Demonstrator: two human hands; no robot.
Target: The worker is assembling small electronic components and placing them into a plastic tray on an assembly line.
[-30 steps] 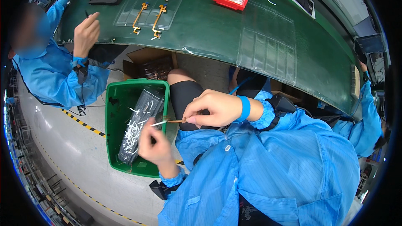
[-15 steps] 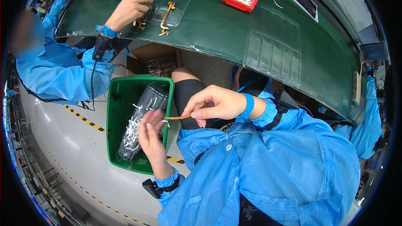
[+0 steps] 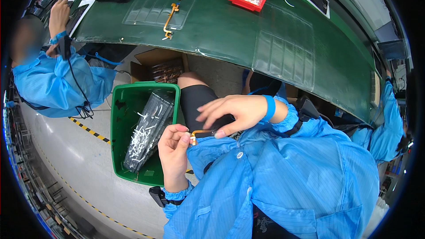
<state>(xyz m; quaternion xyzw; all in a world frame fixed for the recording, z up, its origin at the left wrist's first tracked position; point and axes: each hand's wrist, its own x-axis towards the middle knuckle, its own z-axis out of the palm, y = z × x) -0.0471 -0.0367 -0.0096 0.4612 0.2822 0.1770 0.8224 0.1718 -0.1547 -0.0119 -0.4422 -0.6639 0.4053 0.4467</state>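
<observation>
In front of my lap, my left hand pinches one end of an orange flex cable between thumb and fingertips. A small pale connector end of it shows beside the thumb. My right hand hovers over the cable's other end, fingers spread and thumb apart, slightly blurred. Whether its thumb brushes the cable is hard to see. Just left of my left hand stands a green bin, holding black plastic trays scattered with white strips.
Across the green table lie two orange flex cables, a red box of white strips and a clear plastic tray. A co-worker's hand is at the far left. Under the table sits a cardboard box.
My right hand has let go of the cable and spread its fingers. My left hand, open and blurred before, now pinches the cable. The co-worker's hand moved left, away from the cables.
</observation>
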